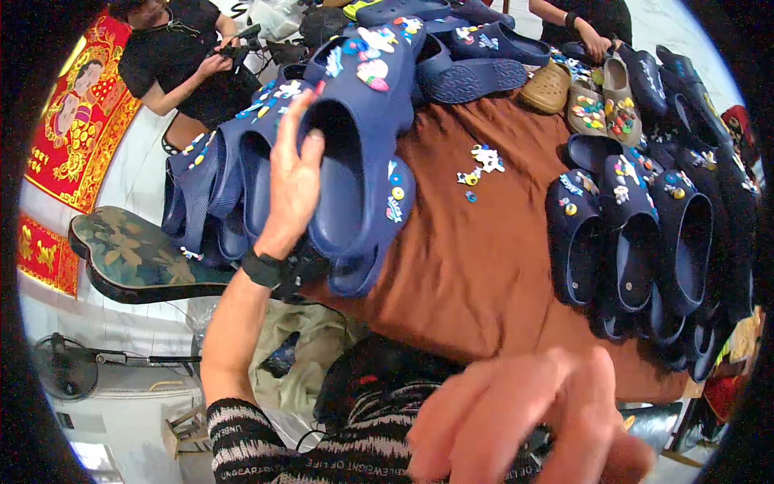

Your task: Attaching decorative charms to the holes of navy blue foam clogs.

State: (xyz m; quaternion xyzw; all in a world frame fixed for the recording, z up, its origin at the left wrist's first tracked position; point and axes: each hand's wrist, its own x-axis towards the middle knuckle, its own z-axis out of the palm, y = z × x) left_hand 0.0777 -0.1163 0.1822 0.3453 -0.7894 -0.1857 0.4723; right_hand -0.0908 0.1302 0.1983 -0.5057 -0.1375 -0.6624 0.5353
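Note:
My left hand (293, 181), with a dark band on its wrist, lies along the side of a navy clog (343, 189) stacked among others on the left of the table. Its fingers are stretched out, and the thumb rests at the rim of the clog's opening. Colourful charms (372, 60) stud the toe of that clog. Close to the camera at the lower right, my right hand (524, 411) is large and blurred, its fingers bent downward. Whether it holds anything cannot be seen. Loose charms (486, 158) lie on the brown cloth (459, 258).
More navy clogs (629, 242) stand in rows on the right, with tan clogs (621, 101) behind them. One person (181, 60) sits at the back left holding a dark object; another person's hand (595, 40) reaches in at the back right. A flower-patterned stool (145, 254) stands left.

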